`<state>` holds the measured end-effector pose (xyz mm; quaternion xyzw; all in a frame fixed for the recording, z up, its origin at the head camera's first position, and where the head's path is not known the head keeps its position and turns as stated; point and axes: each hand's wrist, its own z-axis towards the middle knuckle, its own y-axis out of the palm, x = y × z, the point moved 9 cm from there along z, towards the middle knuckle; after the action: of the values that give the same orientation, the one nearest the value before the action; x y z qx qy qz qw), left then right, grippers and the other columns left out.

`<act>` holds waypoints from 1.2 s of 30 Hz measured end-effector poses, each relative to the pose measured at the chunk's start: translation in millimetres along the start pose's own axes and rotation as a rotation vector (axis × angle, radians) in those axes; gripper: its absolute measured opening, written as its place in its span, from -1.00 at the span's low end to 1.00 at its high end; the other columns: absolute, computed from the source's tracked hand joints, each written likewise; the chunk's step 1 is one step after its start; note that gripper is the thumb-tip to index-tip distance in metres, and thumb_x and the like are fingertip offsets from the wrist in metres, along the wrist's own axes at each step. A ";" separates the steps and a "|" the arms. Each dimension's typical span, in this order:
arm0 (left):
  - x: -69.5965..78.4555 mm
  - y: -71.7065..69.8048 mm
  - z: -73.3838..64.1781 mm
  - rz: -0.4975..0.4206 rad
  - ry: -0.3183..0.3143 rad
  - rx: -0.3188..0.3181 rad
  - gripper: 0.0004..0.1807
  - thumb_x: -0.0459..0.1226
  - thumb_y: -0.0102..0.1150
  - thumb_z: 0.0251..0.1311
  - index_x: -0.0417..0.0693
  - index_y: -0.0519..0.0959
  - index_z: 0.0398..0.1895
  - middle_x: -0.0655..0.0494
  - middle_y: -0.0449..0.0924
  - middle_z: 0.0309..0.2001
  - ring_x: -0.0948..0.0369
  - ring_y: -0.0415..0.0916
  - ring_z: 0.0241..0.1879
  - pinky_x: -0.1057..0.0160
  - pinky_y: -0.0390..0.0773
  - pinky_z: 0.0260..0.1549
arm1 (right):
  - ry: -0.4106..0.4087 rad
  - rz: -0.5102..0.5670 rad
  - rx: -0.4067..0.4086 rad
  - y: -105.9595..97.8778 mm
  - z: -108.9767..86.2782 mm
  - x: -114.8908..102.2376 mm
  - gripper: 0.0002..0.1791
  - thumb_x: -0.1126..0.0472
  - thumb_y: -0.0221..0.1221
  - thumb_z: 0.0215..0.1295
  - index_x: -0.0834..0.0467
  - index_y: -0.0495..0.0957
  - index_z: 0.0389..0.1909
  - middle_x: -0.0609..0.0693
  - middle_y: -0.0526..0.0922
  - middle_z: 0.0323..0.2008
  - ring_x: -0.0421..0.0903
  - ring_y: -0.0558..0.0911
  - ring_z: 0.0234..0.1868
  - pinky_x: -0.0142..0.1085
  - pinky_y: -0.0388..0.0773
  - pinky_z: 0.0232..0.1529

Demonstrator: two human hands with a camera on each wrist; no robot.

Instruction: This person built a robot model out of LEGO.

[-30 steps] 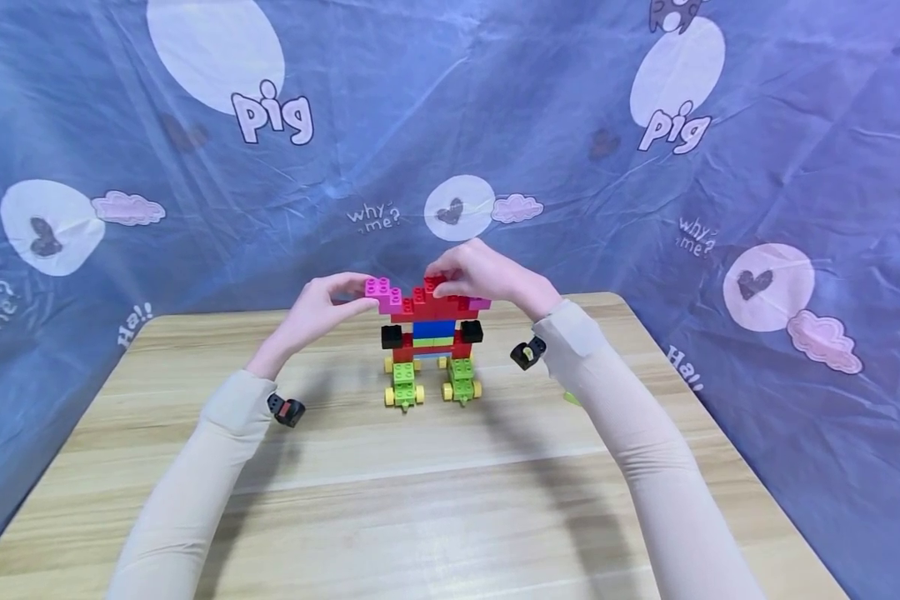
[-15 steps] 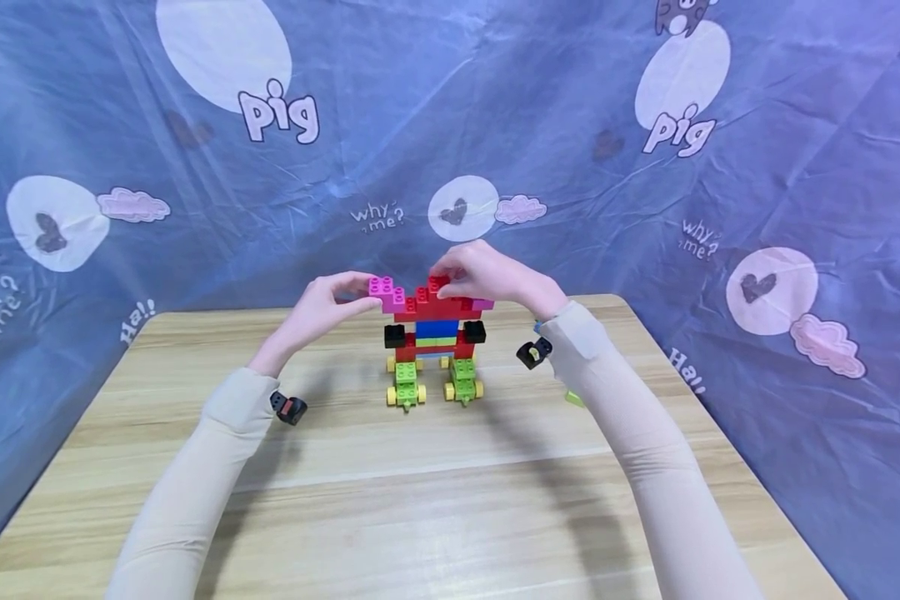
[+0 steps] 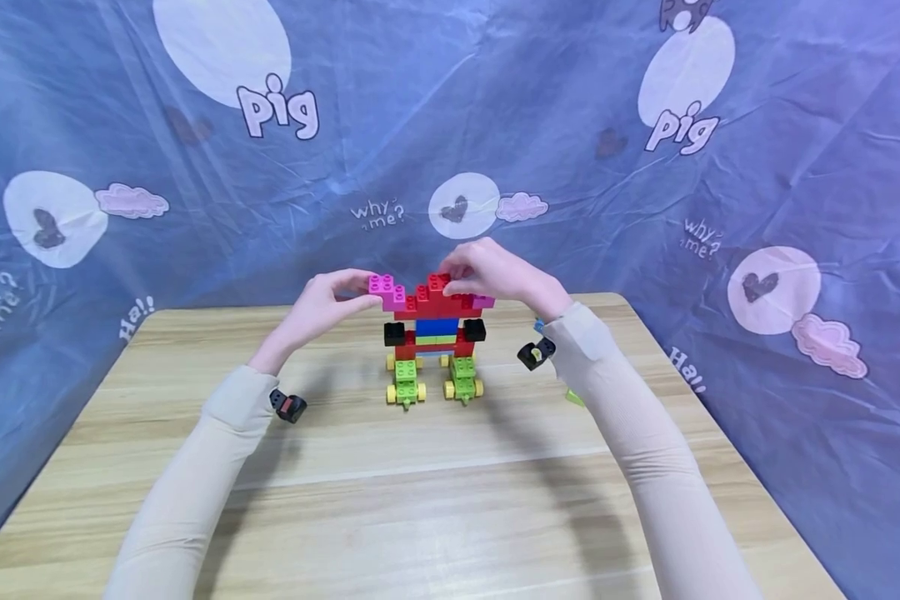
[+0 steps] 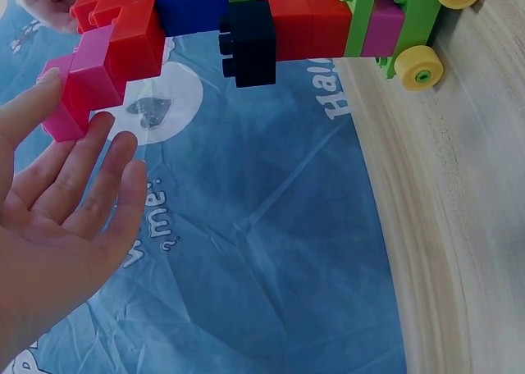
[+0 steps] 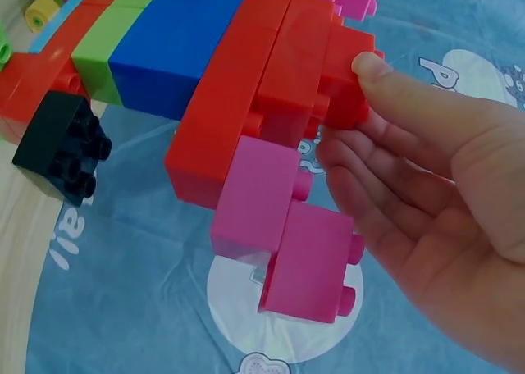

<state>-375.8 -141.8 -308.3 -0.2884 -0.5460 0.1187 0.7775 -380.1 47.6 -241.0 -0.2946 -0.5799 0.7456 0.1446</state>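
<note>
A figure built of toy building blocks stands on the table, with a blue block [image 3: 437,327] in its middle and two green wheeled bases [image 3: 406,382] under it. My left hand [image 3: 317,307] pinches the upper pink block [image 4: 59,103] on the figure's left side between thumb and fingers. At the top, my right hand [image 3: 495,271] holds the uppermost red block [image 5: 343,79] between thumb and curled fingers. Two pink blocks [image 5: 308,263] step outward on the right side, below that hand. Black blocks [image 3: 394,334] stick out on both sides, apart from the hands.
The wooden table [image 3: 435,517] carries the figure near its back edge. Partly behind the right sleeve lie a light green piece [image 3: 574,398] and a small blue piece [image 3: 538,325]. A blue printed cloth [image 3: 390,125] hangs behind and beside the table.
The view has shifted slightly. Both hands keep their places on the pink and red blocks, with the right hand a touch farther right over the red block. The figure stands as before.
</note>
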 end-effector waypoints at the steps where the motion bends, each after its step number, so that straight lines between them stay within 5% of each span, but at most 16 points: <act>1: -0.3 -0.3 0.2 0.001 -0.002 0.001 -0.53 -0.08 0.31 0.25 -0.05 0.57 0.18 -0.09 0.69 0.04 0.03 0.63 0.03 0.05 0.61 0.03 | -0.011 -0.013 0.002 -0.1 0.3 -1.1 -0.72 0.22 0.35 0.23 0.30 0.69 -0.10 0.17 0.74 -0.22 0.01 0.71 -0.23 -0.19 0.70 -0.07; 22: -0.3 1.0 -0.1 0.015 -0.003 -0.009 -0.52 -0.06 0.30 0.26 -0.05 0.56 0.19 -0.09 0.69 0.05 0.03 0.62 0.03 0.04 0.60 0.05 | 0.019 0.031 0.122 -9.6 -17.1 3.9 -0.62 0.13 0.37 0.22 0.19 0.66 0.03 0.10 0.73 -0.02 -0.01 0.68 -0.10 -0.15 0.67 0.00; 36: 1.0 1.3 -0.7 0.005 0.002 -0.006 -0.50 -0.08 0.31 0.25 -0.06 0.55 0.20 -0.10 0.68 0.07 0.00 0.62 0.06 -0.02 0.60 0.08 | 0.054 0.053 0.476 -41.7 -85.5 19.2 -0.64 0.23 0.34 0.25 0.19 0.64 0.06 0.12 0.72 -0.03 0.03 0.70 -0.07 -0.12 0.65 0.08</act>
<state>-374.6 -140.5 -308.4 -0.2924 -0.5450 0.1188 0.7768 -348.6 136.9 -219.7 -0.2873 -0.3759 0.8566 0.2059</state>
